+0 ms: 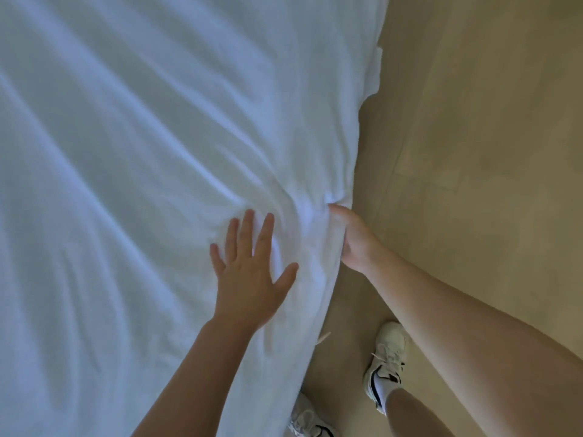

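A white bed sheet (142, 152) covers the bed and fills the left and middle of the head view, with long wrinkles running toward its right edge. My left hand (249, 272) lies flat on the sheet near that edge, fingers straight and spread. My right hand (353, 238) grips a bunch of the sheet at the bed's side edge, thumb on top, with its fingers hidden under the cloth. Folds gather tightly at the point where it holds.
Beige tiled floor (473, 152) runs along the right side of the bed. My two feet in white sneakers (386, 364) stand on it close to the bed's edge. The sheet hangs down over the side at the upper right.
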Tool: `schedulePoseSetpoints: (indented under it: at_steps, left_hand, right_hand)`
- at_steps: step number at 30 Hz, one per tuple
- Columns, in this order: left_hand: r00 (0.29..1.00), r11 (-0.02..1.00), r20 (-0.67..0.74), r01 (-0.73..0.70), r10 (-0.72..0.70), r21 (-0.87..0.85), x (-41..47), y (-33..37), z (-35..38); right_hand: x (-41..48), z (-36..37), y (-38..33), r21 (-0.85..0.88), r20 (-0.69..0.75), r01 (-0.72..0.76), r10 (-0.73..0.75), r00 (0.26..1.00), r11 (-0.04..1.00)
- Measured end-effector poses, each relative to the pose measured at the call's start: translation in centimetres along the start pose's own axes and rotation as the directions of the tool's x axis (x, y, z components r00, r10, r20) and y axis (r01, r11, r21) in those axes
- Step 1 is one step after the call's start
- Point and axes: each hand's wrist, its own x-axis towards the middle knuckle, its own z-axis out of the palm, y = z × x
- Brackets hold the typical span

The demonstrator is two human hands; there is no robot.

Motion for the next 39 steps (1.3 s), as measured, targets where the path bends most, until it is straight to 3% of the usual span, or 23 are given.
schedulePoseSetpoints:
  at_steps: [3, 5, 8, 12, 16, 19, 21, 24, 28, 30, 32, 34, 35, 36, 37, 39]
  left_hand:
    - [0.993, 0.991, -0.11, -0.063, 0.05, -0.117, 3.5, 2.0, -2.5]
    - [0.983, 0.979, -0.174, -0.089, 0.057, -0.182, 6.6, 3.4, -4.6]
    - [0.978, 0.948, -0.21, -0.084, 0.019, -0.307, 11.4, 5.8, -7.5]
    - [0.974, 0.858, -0.162, 0.052, -0.156, -0.511, 18.5, 9.4, -11.9]
    - [0.985, 0.946, -0.004, 0.164, -0.172, -0.279, 23.3, 11.7, -13.5]
    - [0.968, 0.932, 0.042, 0.248, -0.246, -0.265, 24.7, 12.3, -13.5]
    - [0.96, 0.902, -0.013, 0.258, -0.28, -0.345, 25.0, 13.0, -13.8]
    - [0.914, 0.869, -0.208, 0.232, -0.348, -0.437, 26.0, 14.3, -14.5]
    - [0.877, 0.73, -0.179, 0.241, -0.447, -0.64, 27.0, 14.4, -18.6]
    - [0.833, 0.749, -0.384, 0.054, -0.398, -0.66, 25.6, 15.2, -21.7]
    - [0.819, 0.879, -0.52, -0.04, -0.243, -0.474, 24.5, 17.6, -21.9]
    - [0.911, 0.975, -0.397, 0.021, -0.11, -0.22, 25.9, 20.3, -18.2]
    - [0.962, 0.985, -0.234, 0.114, -0.141, -0.126, 27.4, 21.6, -15.6]
    - [0.965, 0.967, -0.074, 0.248, -0.251, -0.05, 28.7, 22.8, -13.1]
    - [0.912, 0.912, 0.05, 0.409, -0.408, -0.022, 30.0, 23.5, -11.3]
    - [0.745, 0.756, 0.264, 0.65, -0.613, -0.077, 32.0, 24.3, -9.1]
  right_hand:
    - [1.3, 2.1, -9.2, 0.128, 0.177, 0.178, -0.199, 0.964, 0.976]
    - [1.8, 4.8, -15.4, 0.084, 0.16, 0.227, -0.238, 0.958, 0.97]
    - [2.8, 6.9, -20.1, -0.003, 0.103, 0.211, -0.21, 0.972, 0.977]
    - [3.0, 6.8, -21.6, 0.084, 0.119, 0.08, -0.09, 0.989, 0.993]
    - [4.2, 7.4, -25.2, 0.291, 0.13, 0.174, -0.219, 0.967, 0.941]
    - [4.9, 7.8, -28.2, 0.449, 0.099, 0.174, -0.243, 0.965, 0.877]
    - [5.0, 8.2, -29.5, 0.41, 0.095, 0.098, -0.15, 0.984, 0.907]
    - [4.6, 9.9, -31.1, 0.187, 0.133, -0.032, 0.007, 0.991, 0.982]
    - [2.0, 12.4, -33.7, -0.031, 0.172, 0.095, -0.088, 0.981, 0.995]
    - [-0.2, 11.7, -35.7, 0.026, 0.297, 0.104, -0.107, 0.949, 0.994]
    - [-1.7, 9.4, -37.2, 0.15, 0.413, 0.047, -0.106, 0.905, 0.988]
    - [-0.2, 5.3, -36.9, 0.254, 0.192, -0.049, 0.0, 0.981, 0.966]
    - [1.4, 3.3, -36.4, 0.252, 0.007, -0.101, 0.102, 0.995, 0.962]
    - [3.0, 1.3, -35.6, 0.232, -0.167, -0.145, 0.186, 0.968, 0.962]
    - [4.3, -0.2, -35.1, 0.204, -0.268, -0.203, 0.254, 0.929, 0.958]
    - [6.9, -2.4, -35.4, 0.083, -0.306, -0.36, 0.368, 0.878, 0.929]
